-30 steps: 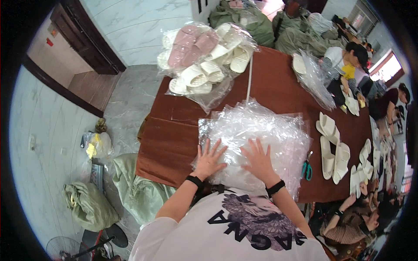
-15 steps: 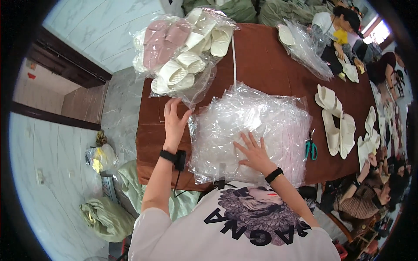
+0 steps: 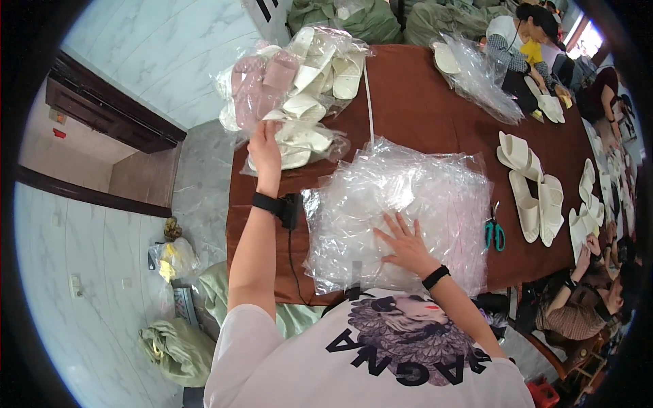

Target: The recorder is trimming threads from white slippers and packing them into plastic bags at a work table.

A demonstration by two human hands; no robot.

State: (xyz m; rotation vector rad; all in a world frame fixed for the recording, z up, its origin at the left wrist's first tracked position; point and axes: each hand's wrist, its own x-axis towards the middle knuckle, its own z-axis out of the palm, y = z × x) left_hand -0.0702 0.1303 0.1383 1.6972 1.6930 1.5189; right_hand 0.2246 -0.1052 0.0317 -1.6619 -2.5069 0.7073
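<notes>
My left hand [image 3: 265, 148] is at the left side of the nearest bagged pair of white slippers [image 3: 296, 146], its fingers curled over the clear plastic and the fingertips partly hidden. Behind that pair lies a heap of more bagged slippers, among them a dusty-pink pair [image 3: 252, 85] and white ones [image 3: 313, 64]. My right hand [image 3: 407, 246] rests flat with spread fingers on a wide stack of clear plastic bags [image 3: 354, 204], holding none of them.
The brown-covered table [image 3: 415, 88] also carries teal-handled scissors [image 3: 495, 234], loose cream slippers [image 3: 527, 204] and more plastic bags [image 3: 479, 85] at the far right. A co-worker [image 3: 524, 41] handles slippers across the table; other people are at the right. Green sacks [image 3: 175, 350] lie on the floor.
My left hand has moved forward from the table beside the bag stack onto the nearest bagged slippers, which have shifted. My right hand remains flat on the stack. The whole view has tilted slightly.
</notes>
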